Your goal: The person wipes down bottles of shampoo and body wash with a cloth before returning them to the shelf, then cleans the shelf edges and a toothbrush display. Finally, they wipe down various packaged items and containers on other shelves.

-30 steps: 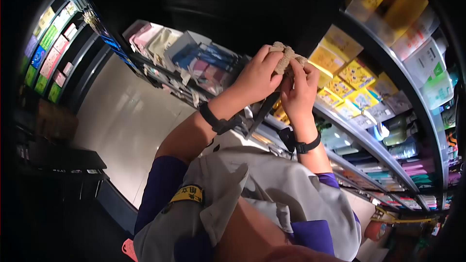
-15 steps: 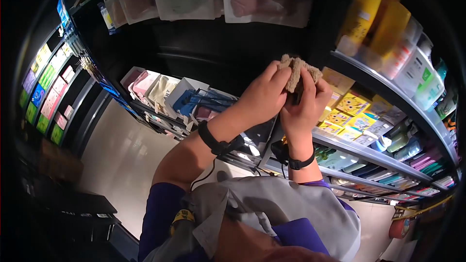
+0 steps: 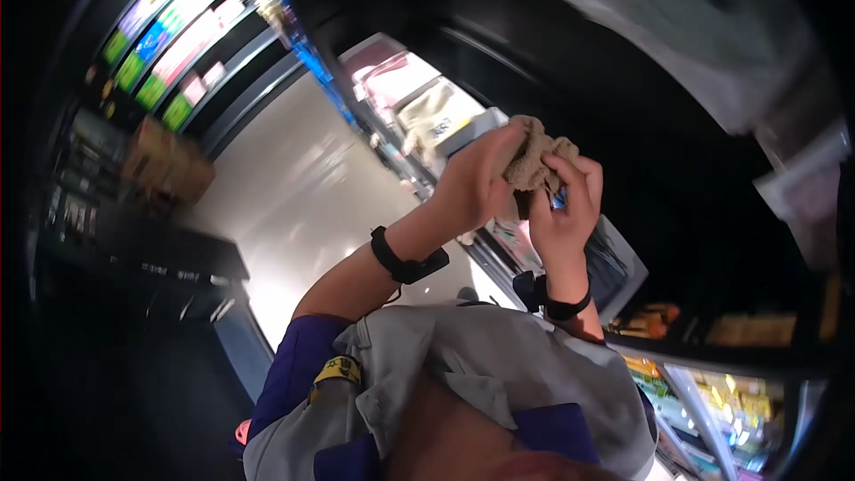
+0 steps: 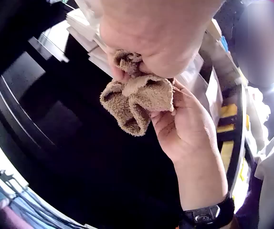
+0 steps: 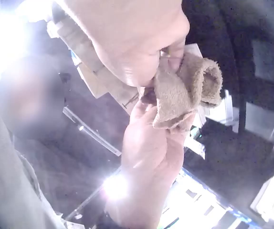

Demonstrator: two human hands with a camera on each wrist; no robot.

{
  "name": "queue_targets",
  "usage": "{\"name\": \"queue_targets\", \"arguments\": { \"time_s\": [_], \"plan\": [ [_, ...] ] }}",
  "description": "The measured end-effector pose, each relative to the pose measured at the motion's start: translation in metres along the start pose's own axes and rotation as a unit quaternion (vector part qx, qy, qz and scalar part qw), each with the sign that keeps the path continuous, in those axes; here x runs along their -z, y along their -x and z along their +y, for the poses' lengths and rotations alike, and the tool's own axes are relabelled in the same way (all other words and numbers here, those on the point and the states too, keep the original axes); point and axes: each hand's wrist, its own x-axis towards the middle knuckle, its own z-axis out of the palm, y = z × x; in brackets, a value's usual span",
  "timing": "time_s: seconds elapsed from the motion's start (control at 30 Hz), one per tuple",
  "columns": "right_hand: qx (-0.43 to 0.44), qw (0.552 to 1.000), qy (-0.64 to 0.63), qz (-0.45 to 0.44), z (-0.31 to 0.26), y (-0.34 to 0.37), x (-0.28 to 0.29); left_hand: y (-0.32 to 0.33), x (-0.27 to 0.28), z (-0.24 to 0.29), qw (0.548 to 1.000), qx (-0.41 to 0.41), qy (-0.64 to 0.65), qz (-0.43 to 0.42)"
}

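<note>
In the head view, a brown terry-cloth band (image 3: 533,165) with a bow-like fold is held up before the chest between both hands. My left hand (image 3: 481,169) grips its left side, with its back towards the head camera. At the other side, my right hand (image 3: 568,205) pinches the cloth between thumb and fingers. Two fluffy lobes of the band (image 4: 139,102) hang out past the fingers in the left wrist view. From the right wrist, the band's open rolled end (image 5: 208,83) shows beyond the right hand (image 5: 132,38); the left hand (image 5: 151,143) is below it.
Behind the hands runs a dark shelf with packaged goods (image 3: 436,111). Large clear packages (image 3: 677,9) hang at the upper right. Stocked shelves (image 3: 183,44) stand at the far left beyond a pale floor (image 3: 276,178). Cardboard boxes (image 3: 165,160) sit at the left.
The surroundings have swung to the right and tilted in the head view; the yellow boxes have moved from beside the right hand to the lower right. Both hands keep holding the band, whose folds have shifted.
</note>
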Motion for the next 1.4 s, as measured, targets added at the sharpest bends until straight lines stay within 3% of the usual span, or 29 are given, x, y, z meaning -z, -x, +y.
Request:
{"name": "queue_targets", "arguments": {
  "time_s": [0.03,0.1,0.13,0.17,0.23,0.3,0.37,0.47,0.57,0.63,0.77,0.83,0.9,1.03,1.13,1.23,1.27,1.33,1.37,1.4],
  "plan": [
    [-0.003,1.000,-0.018,-0.018,0.000,-0.005,-0.025,0.004,0.021,-0.008,0.999,0.031,0.009,0.032],
    [0.024,0.995,-0.056,-0.076,0.002,-0.012,-0.072,0.011,0.056,-0.023,0.972,0.227,0.018,0.061],
    [0.025,0.991,-0.090,-0.101,0.003,-0.013,-0.097,0.018,0.074,-0.041,0.973,0.210,-0.047,0.081],
    [0.045,0.988,-0.078,-0.127,0.002,-0.017,-0.119,0.023,0.095,-0.048,0.958,0.268,-0.031,0.094],
    [0.002,0.981,-0.095,-0.170,-0.005,-0.020,-0.161,0.045,0.133,-0.076,0.948,0.267,0.045,0.165],
    [-0.006,0.973,-0.141,-0.185,-0.009,-0.020,-0.200,0.055,0.167,-0.082,0.894,0.348,0.156,0.237],
    [-0.055,0.957,-0.201,-0.202,-0.012,-0.023,-0.238,0.070,0.198,-0.109,0.856,0.335,0.251,0.303],
    [-0.064,0.958,-0.196,-0.202,-0.016,-0.032,-0.287,0.082,0.240,-0.144,0.837,0.312,0.277,0.354],
    [-0.050,0.967,-0.171,-0.181,-0.012,-0.041,-0.338,0.084,0.286,-0.186,0.823,0.365,0.256,0.351],
    [-0.059,0.970,-0.132,-0.194,-0.015,-0.048,-0.373,0.088,0.317,-0.221,0.837,0.327,0.265,0.350],
    [-0.116,0.958,-0.182,-0.189,-0.008,-0.053,-0.450,0.088,0.363,-0.270,0.837,0.312,0.322,0.315],
    [-0.115,0.950,-0.220,-0.189,0.000,-0.056,-0.487,0.085,0.383,-0.295,0.855,0.298,0.340,0.253],
    [-0.250,0.893,-0.332,-0.175,-0.003,-0.059,-0.511,0.075,0.394,-0.311,0.855,0.316,0.340,0.230],
    [-0.303,0.880,-0.328,-0.161,0.026,-0.067,-0.554,0.054,0.406,-0.343,0.843,0.357,0.355,0.188],
    [-0.327,0.876,-0.325,-0.140,0.052,-0.080,-0.593,0.038,0.411,-0.379,0.837,0.368,0.348,0.207],
    [-0.332,0.846,-0.401,-0.117,0.073,-0.105,-0.632,0.002,0.415,-0.405,0.836,0.327,0.379,0.225],
    [-0.365,0.843,-0.378,-0.115,0.069,-0.123,-0.638,-0.015,0.420,-0.414,0.850,0.328,0.352,0.215],
    [-0.296,0.839,-0.451,-0.079,0.099,-0.153,-0.675,-0.051,0.434,-0.439,0.885,0.297,0.305,0.188],
    [-0.279,0.832,-0.475,-0.061,0.103,-0.176,-0.690,-0.075,0.444,-0.438,0.908,0.303,0.237,0.165],
    [-0.252,0.829,-0.498,-0.038,0.106,-0.196,-0.703,-0.094,0.447,-0.458,0.935,0.259,0.166,0.177]
  ]
}}
